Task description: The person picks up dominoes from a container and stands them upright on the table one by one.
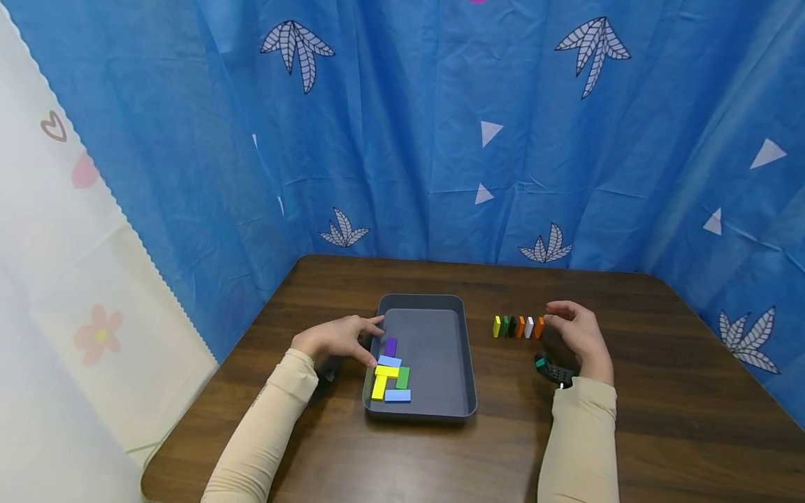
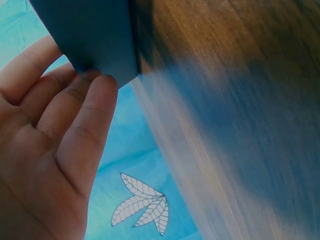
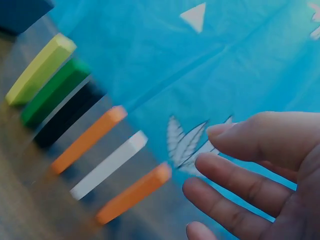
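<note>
A grey tray [image 1: 440, 356] stands on the table. My left hand [image 1: 339, 339] reaches over its left wall, thumb and fingers spread, thumb near a light blue block [image 1: 390, 361] and a yellow block [image 1: 386, 372]. In the left wrist view the fingers [image 2: 82, 110] come up against the tray wall [image 2: 100, 45]; exact contact is unclear. To the right, a row of upright dominoes ends in an orange domino [image 1: 539, 327]. Beside it my right hand [image 1: 581, 339] hovers with loosely bent fingers, holding nothing; a gap to that domino shows in the right wrist view.
Also lying in the tray are a purple block [image 1: 391, 346], a green block [image 1: 402, 378] and further yellow and light blue ones. The row includes yellow [image 3: 40, 70], green [image 3: 55, 92], black [image 3: 70, 115] and white [image 3: 110, 165] dominoes. A blue curtain [image 1: 402, 140] hangs behind the table.
</note>
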A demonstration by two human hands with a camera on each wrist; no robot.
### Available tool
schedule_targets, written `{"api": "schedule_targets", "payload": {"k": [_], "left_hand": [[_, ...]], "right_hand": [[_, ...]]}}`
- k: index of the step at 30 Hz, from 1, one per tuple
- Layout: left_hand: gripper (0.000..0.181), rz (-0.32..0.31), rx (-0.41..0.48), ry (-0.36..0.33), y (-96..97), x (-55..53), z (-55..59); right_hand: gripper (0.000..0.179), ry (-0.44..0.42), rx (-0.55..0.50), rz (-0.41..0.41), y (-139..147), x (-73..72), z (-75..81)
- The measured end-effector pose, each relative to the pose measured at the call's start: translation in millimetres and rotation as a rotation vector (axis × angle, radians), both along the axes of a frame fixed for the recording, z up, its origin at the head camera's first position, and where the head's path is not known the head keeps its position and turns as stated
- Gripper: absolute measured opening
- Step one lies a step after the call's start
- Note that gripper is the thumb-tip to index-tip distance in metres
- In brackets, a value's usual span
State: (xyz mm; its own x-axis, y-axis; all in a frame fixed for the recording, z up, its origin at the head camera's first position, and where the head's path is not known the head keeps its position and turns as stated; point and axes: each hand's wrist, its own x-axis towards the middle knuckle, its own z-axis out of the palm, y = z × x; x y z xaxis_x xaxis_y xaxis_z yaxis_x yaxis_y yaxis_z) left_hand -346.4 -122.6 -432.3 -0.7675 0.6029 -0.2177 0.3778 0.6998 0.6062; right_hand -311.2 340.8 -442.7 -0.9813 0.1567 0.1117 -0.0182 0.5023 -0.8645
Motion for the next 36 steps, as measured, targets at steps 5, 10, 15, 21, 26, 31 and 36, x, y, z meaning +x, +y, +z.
{"api": "schedule_targets", "payload": {"k": [5,10,15,21,26,31,36], "left_hand": [[0.074,-0.005,-0.008,0.004,-0.1,0.6,1.5],[0.074,-0.002,-0.014,0.005,-0.6,0.6,0.3],[0.074,-0.001,-0.02,0.015,-1.7,0.4,-0.4],[0.074,0.002,-0.008,0.017,-2.1,-0.7,-0.9],[0.075,-0.002,0.0,0.016,-1.9,-0.9,-1.7],[0.074,0.005,0.011,0.009,-1.4,0.0,-1.3],[0.075,0.015,0.01,-0.003,0.0,0.6,-0.3]], "right_hand": [[0.04,0.108,0.044,-0.004,-8,6.8,26.2],[0.04,0.191,0.066,0.048,-29,12.8,50.9],[0.039,0.24,0.037,0.157,-55,14.0,69.3],[0.037,0.258,-0.016,0.318,-85,10.0,79.3],[0.036,0.259,-0.042,0.43,-110,8.4,82.1],[0.032,0.25,-0.029,0.541,-135,7.6,82.7],[0.031,0.215,0.03,0.632,-156,4.9,77.8]]}}
